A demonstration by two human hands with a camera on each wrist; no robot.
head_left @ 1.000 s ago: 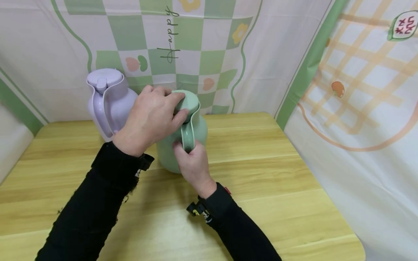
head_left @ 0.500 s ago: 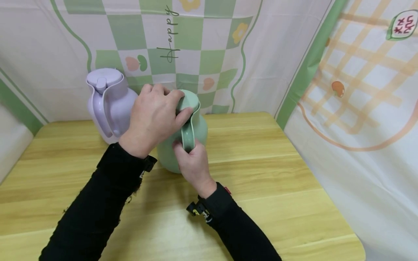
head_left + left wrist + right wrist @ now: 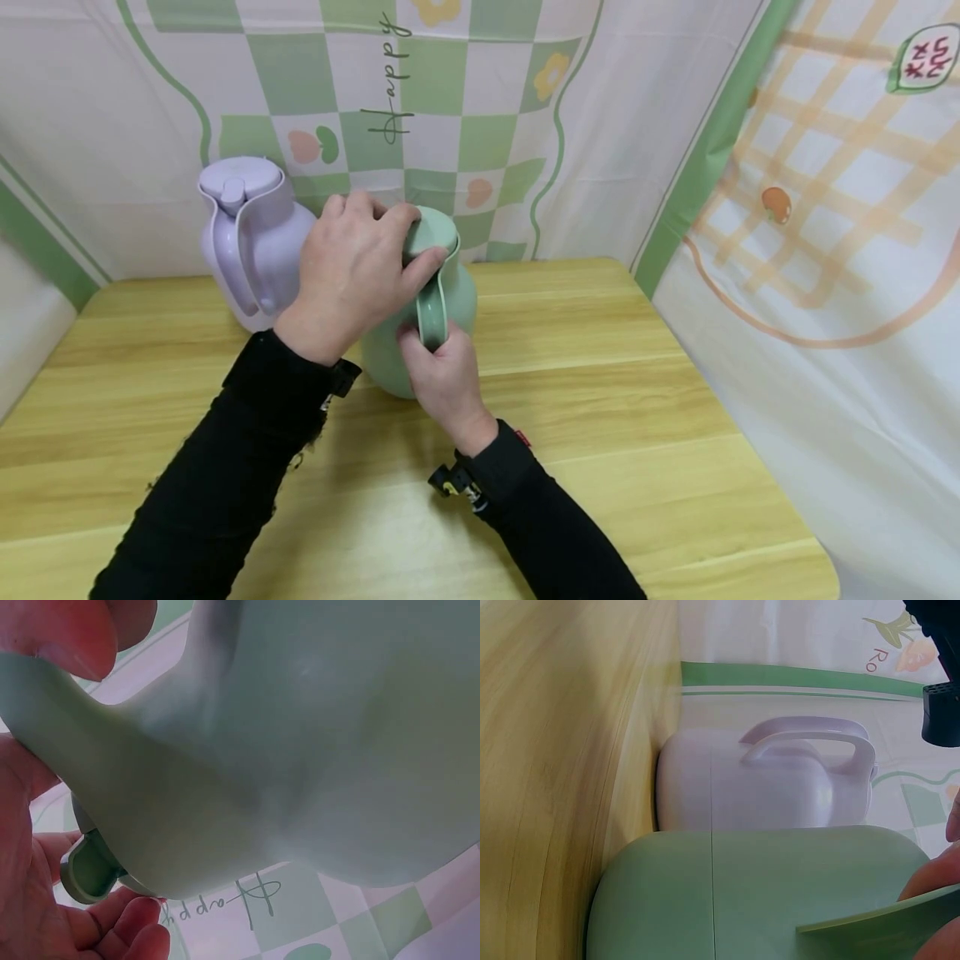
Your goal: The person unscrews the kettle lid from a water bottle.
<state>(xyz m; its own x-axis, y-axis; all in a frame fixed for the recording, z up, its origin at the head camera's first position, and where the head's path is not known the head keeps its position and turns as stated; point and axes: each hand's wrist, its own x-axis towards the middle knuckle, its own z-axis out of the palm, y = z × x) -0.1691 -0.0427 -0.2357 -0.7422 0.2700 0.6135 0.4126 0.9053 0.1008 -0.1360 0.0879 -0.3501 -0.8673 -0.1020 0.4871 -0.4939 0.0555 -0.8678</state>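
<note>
A pale green thermos jug [image 3: 386, 358] stands upright on the table, its handle toward me. My left hand [image 3: 352, 267] holds its round lid [image 3: 437, 229], thumb on the near side and forefinger at the top edge; the other fingers reach behind, out of sight in the head view. Around the handle [image 3: 431, 312] my right hand [image 3: 450, 379] is wrapped, thumb on the left. In the left wrist view, fingertips lie around the jug's neck, near a small darker green spout [image 3: 90, 870]. The right wrist view shows the jug's side [image 3: 742, 892] close up.
A lilac thermos jug [image 3: 277, 242] of the same shape stands back left, partly behind my left hand. Behind the wooden table [image 3: 600, 433] hangs a green-and-white checked cloth [image 3: 435, 75]; another patterned cloth [image 3: 825, 208] covers the right side.
Over the first half second my left hand and forearm shifted slightly to the right, the thumb sliding a little along the lid. My right hand and both jugs have stayed put.
</note>
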